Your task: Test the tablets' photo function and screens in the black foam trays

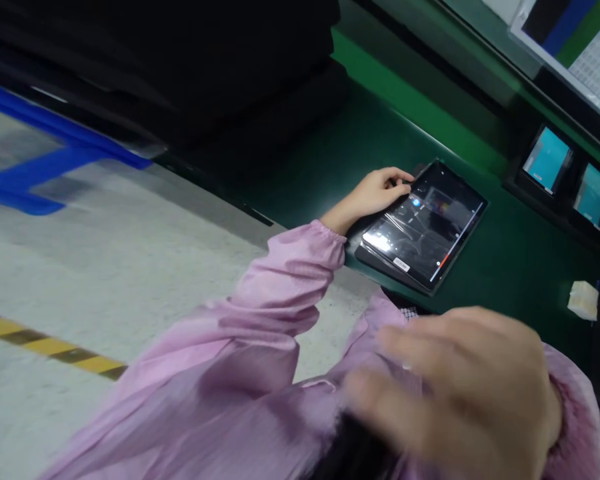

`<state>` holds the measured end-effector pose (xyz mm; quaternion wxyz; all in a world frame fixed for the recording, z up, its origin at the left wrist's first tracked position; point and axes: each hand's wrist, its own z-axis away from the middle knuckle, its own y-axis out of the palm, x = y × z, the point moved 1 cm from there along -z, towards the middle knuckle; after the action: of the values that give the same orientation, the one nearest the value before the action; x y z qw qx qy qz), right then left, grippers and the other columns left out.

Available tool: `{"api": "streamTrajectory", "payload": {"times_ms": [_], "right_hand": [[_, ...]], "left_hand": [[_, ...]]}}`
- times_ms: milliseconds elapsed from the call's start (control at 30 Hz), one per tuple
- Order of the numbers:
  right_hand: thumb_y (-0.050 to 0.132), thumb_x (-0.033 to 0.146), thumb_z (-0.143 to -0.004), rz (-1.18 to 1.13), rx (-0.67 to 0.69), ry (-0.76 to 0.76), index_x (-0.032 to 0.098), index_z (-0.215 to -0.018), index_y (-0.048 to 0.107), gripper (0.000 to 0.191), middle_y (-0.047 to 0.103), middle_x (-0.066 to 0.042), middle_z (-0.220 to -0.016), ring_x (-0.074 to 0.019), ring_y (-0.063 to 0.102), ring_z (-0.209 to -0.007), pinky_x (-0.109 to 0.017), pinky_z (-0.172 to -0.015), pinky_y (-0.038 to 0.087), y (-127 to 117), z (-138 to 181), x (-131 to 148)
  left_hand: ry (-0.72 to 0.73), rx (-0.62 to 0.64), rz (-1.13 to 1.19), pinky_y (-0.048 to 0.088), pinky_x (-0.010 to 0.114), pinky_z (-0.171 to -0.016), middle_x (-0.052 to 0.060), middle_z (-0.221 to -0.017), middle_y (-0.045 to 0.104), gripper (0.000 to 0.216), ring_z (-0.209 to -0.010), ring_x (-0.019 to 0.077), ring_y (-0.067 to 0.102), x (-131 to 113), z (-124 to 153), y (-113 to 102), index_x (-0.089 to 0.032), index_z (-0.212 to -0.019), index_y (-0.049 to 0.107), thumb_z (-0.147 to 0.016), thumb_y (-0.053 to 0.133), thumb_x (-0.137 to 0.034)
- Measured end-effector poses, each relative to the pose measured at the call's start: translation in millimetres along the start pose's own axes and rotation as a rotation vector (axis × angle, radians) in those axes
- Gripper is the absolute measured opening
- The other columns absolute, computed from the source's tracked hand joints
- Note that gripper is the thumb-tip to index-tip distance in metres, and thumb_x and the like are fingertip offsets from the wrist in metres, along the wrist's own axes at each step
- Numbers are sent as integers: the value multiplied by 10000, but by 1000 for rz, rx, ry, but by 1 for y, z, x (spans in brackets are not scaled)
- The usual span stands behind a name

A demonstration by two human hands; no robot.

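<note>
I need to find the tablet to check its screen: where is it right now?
In the head view the tablet lies right of centre on the green work surface, the left hand at its upper-left corner; two small lit screens stand further right.

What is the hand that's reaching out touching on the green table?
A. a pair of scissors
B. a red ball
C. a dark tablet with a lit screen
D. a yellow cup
C: the left hand rests its fingers on the edge of the dark tablet, whose screen glows, on the green table.
</note>
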<state>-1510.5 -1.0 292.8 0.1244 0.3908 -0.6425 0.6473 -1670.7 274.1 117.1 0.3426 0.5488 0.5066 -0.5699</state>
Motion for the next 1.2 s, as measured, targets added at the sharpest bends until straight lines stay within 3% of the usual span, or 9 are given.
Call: {"api": "streamTrajectory", "payload": {"times_ms": [67, 167, 300, 500, 667, 767, 900, 1033, 1200], "right_hand": [[636, 315, -996, 48, -113, -97, 490, -1239, 778, 332, 803, 82, -1220, -187, 796, -1091, -340, -913, 695, -15, -19, -39], [580, 285, -1025, -11, -377, 212, 297, -1382, 705, 379, 681, -97, -1445, -251, 716, -1256, -446, -1013, 655, -19, -17, -112], [646, 398, -1010, -305, -357, 514, 296, -1474, 558, 483, 573, -149, -1550, -244, 730, -1181, -418, -930, 661, 6, 9, -174], [678, 371, -991, -501, -100, 539, 347, -1626, 314, 732, 465, -162, -1646, -251, 698, -1245, -455, -993, 656, 37, 13, -174], [664, 252, -965, -534, 92, 438, 350, -1658, 247, 815, 357, -162, -1733, -280, 657, -1356, -528, -1118, 605, 46, 10, -180], [646, 207, -955, -587, 142, 363, 340, -1665, 223, 837, 377, -172, -1729, -277, 658, -1369, -523, -1109, 613, 46, 7, -191], [624, 205, -957, -568, 195, 248, 300, -1675, 254, 813, 467, -173, -1688, -266, 684, -1337, -498, -1073, 637, 31, -5, -209], [559, 199, -998, -300, -76, 262, 292, -1589, 451, 607, 593, -113, -1594, -255, 633, -1412, -515, -1181, 563, -16, -5, -248], [533, 266, -1061, 41, -611, 365, 253, -1382, 632, 336, 710, -121, -1408, -263, 666, -1346, -510, -1120, 583, -69, 30, -311]], "left_hand": [[-5, 0, -2, 448, 279, -741, 7, -815, 638, 326, -678, 129, 542, 0, 0, -1, -125, -1140, 791, -858, 761, -286], [-34, 23, -10, 430, 277, -700, 8, -853, 620, 320, -669, 122, 525, -3, 0, -2, -146, -1135, 793, -840, 786, -271], [-78, 79, -41, 420, 262, -659, 3, -907, 598, 413, -658, 103, 512, -6, -1, -5, -153, -1184, 781, -779, 821, -224], [-92, 145, -5, 535, 302, -789, 58, -1062, 668, 510, -852, 165, 626, -6, 9, -19, -176, -1300, 745, -833, 804, -373], [-9, 117, -121, 479, 532, -1209, 152, -1649, 441, 945, -1446, 376, 526, -8, 87, -24, -297, -1663, 428, -860, 819, -606], [-3, 91, -332, 453, 621, -1231, 174, -1769, 240, 1311, -1593, 482, 338, -5, 141, -13, -368, -1750, 164, -726, 913, -698], [38, 18, -647, 463, 694, -1199, 160, -1782, 233, 1282, -1563, 533, 389, 11, 168, 1, -454, -1743, 102, -759, 900, -651], [65, -100, -774, 481, 736, -1164, 105, -1781, 293, 1216, -1529, 556, 431, 31, 128, 5, -502, -1732, 66, -780, 782, -746], [100, -72, -863, 321, 667, -1300, 201, -1785, 260, 1267, -1607, 523, 318, 39, 6, 10, -270, -1759, 65, -783, 715, -751]]}}
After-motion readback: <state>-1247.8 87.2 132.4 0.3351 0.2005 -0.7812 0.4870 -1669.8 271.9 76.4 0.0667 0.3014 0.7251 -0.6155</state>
